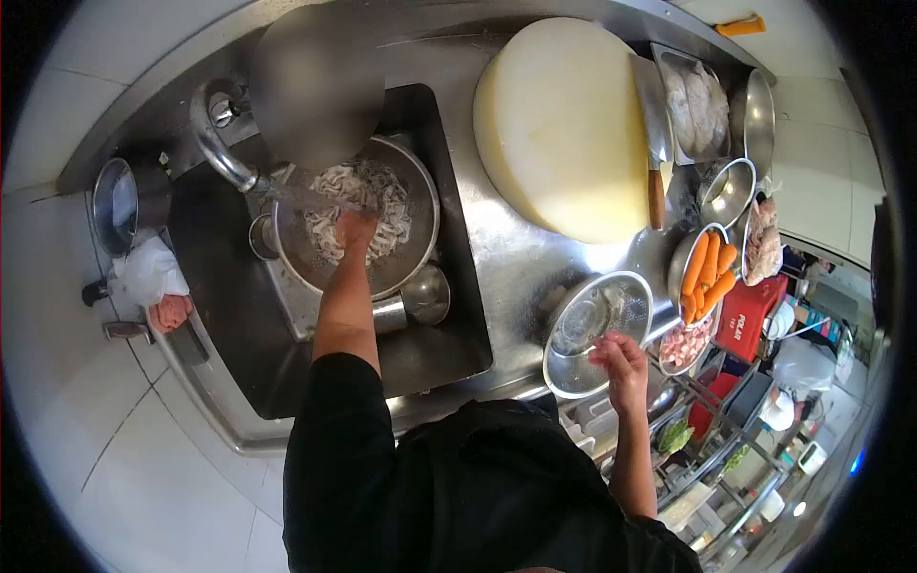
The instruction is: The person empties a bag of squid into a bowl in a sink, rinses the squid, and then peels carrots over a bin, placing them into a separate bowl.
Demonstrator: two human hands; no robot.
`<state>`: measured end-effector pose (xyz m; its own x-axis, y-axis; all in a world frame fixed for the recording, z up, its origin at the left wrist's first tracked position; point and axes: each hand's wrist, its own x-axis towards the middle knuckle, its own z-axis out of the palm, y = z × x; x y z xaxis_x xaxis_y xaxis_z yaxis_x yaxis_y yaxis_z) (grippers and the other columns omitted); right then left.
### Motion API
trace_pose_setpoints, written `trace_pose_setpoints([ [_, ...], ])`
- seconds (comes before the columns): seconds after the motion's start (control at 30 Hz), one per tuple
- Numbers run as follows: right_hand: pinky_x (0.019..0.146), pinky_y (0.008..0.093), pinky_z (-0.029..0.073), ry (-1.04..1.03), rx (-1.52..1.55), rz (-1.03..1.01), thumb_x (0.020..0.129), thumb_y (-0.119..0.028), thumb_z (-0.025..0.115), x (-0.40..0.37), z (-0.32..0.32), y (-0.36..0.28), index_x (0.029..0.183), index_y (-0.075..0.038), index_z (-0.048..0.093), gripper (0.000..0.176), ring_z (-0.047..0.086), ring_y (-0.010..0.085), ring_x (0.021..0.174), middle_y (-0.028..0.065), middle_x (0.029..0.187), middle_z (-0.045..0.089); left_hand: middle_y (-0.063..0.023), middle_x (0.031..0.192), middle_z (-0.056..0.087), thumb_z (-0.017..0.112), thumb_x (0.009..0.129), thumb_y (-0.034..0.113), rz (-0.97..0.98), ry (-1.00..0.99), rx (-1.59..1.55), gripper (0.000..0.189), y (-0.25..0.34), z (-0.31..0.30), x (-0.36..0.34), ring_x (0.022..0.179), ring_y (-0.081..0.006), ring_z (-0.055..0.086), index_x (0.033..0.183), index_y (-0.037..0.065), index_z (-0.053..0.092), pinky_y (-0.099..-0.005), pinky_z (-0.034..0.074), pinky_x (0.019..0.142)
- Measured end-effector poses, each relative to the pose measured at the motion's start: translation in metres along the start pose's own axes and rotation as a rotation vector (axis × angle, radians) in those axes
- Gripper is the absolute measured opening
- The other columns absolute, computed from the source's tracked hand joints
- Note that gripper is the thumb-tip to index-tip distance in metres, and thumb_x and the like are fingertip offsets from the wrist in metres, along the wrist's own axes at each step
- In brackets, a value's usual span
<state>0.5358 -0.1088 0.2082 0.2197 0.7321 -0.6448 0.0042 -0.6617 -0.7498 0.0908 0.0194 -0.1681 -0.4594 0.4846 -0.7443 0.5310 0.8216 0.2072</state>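
Observation:
My left hand [356, 229] reaches into a large metal bowl [426, 215] in the sink, its fingers down among pale, greyish strips of food [390, 205]. The strips' kind I cannot make out, and my fingertips are hidden in them. From the curved faucet [222, 153], water runs into the bowl. My right hand [621, 365] hovers over the near rim of a shallow metal basin [626, 286] on the counter, fingers loosely bent and apart, with nothing visible in them. Inside that basin lies something clear or wet that I cannot identify.
A thick round chopping block [559, 124] bears a cleaver [653, 124] along its right edge. Beyond are a tray of pale meat [697, 105], a bowl of carrots [709, 272] and diced pink meat [683, 346]. A metal ladle or cup [427, 294] lies beside the bowl in the sink [229, 325].

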Motion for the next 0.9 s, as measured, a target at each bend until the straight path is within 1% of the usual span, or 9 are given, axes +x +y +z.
trace_pose_setpoints([
  [0.1,0.079,0.0309,0.053,0.005,-0.121,-0.029,0.095,-0.017,0.061,0.004,0.001,0.001,0.112,0.002,0.062,0.025,0.066,0.017,0.084,0.0114,0.098,0.068,-0.0212,0.096,0.071,0.063,0.082,0.04,0.323,0.274,0.055,0.045,0.008,-0.013,-0.03,0.087,-0.037,0.069,0.098,-0.001,0.072,-0.0464,0.053,0.078],
  [0.2,0.079,0.0305,0.053,-0.008,-0.198,-0.071,0.096,-0.017,0.06,0.003,0.002,-0.004,0.112,0.002,0.062,0.025,0.066,0.0168,0.085,0.0114,0.099,0.069,-0.021,0.092,0.07,0.058,0.085,0.033,0.192,0.079,0.12,0.036,0.019,-0.045,-0.045,0.085,-0.0397,0.068,0.097,0.002,0.072,-0.0481,0.053,0.077],
  [0.3,0.079,0.0297,0.053,-0.007,-0.226,-0.107,0.097,-0.015,0.059,-0.001,-0.006,-0.002,0.112,0.003,0.062,0.024,0.066,0.0167,0.085,0.0116,0.099,0.069,-0.0186,0.082,0.07,0.059,0.085,0.029,0.367,0.324,0.203,0.033,0.004,-0.062,-0.055,0.079,-0.0392,0.068,0.105,0.004,0.069,-0.0483,0.054,0.076],
  [0.33,0.079,0.0295,0.053,-0.007,-0.231,-0.117,0.097,-0.014,0.059,-0.002,-0.01,0.0,0.112,0.003,0.062,0.023,0.066,0.0166,0.085,0.0116,0.099,0.069,-0.0198,0.105,0.067,0.064,0.084,0.023,0.324,0.182,0.358,0.059,0.007,-0.075,-0.06,0.091,-0.037,0.064,0.14,0.012,0.049,-0.0524,0.05,0.078],
  [0.43,0.079,0.0292,0.053,0.024,-0.271,-0.097,0.096,-0.013,0.059,-0.002,-0.018,0.008,0.111,0.002,0.063,0.022,0.066,0.0164,0.084,0.0113,0.098,0.069,-0.0233,0.13,0.054,0.065,0.082,0.019,0.537,0.442,0.367,0.065,-0.019,-0.053,-0.077,0.116,-0.0407,0.054,0.144,0.013,0.045,-0.0514,0.046,0.093],
  [0.53,0.079,0.0286,0.053,0.006,-0.304,-0.099,0.095,-0.012,0.06,0.0,-0.015,0.01,0.111,0.003,0.063,0.021,0.065,0.0154,0.084,0.0099,0.096,0.069,-0.0206,0.154,0.025,0.069,0.078,0.01,0.514,0.228,0.468,0.06,-0.015,-0.019,-0.11,0.139,-0.0434,0.027,0.136,0.01,0.051,-0.0488,0.03,0.112],
  [0.63,0.08,0.0283,0.052,0.0,-0.347,-0.141,0.095,-0.011,0.061,-0.003,-0.016,0.008,0.111,0.003,0.062,0.021,0.065,0.0152,0.084,0.0096,0.096,0.069,-0.0217,0.154,0.024,0.067,0.08,0.008,0.48,0.11,0.317,0.06,-0.035,0.011,-0.098,0.14,-0.0438,0.026,0.138,0.009,0.05,-0.0475,0.026,0.115],
  [0.73,0.08,0.0283,0.052,0.012,-0.359,-0.14,0.095,-0.011,0.061,-0.008,-0.025,0.016,0.111,0.004,0.062,0.022,0.065,0.0156,0.086,0.0097,0.097,0.068,-0.0207,0.154,0.024,0.066,0.081,0.009,0.513,0.321,0.097,0.063,-0.048,0.02,-0.094,0.14,-0.043,0.025,0.14,0.01,0.047,-0.0476,0.028,0.114],
  [0.9,0.081,0.0282,0.052,0.023,-0.422,-0.152,0.094,-0.012,0.063,-0.004,-0.033,0.029,0.111,0.005,0.062,0.023,0.065,0.0155,0.087,0.0094,0.097,0.068,-0.0174,0.158,0.016,0.073,0.078,0.021,0.441,0.104,0.162,0.081,-0.052,0.021,-0.089,0.142,-0.0426,0.021,0.148,0.012,0.034,-0.0535,0.031,0.112],
])
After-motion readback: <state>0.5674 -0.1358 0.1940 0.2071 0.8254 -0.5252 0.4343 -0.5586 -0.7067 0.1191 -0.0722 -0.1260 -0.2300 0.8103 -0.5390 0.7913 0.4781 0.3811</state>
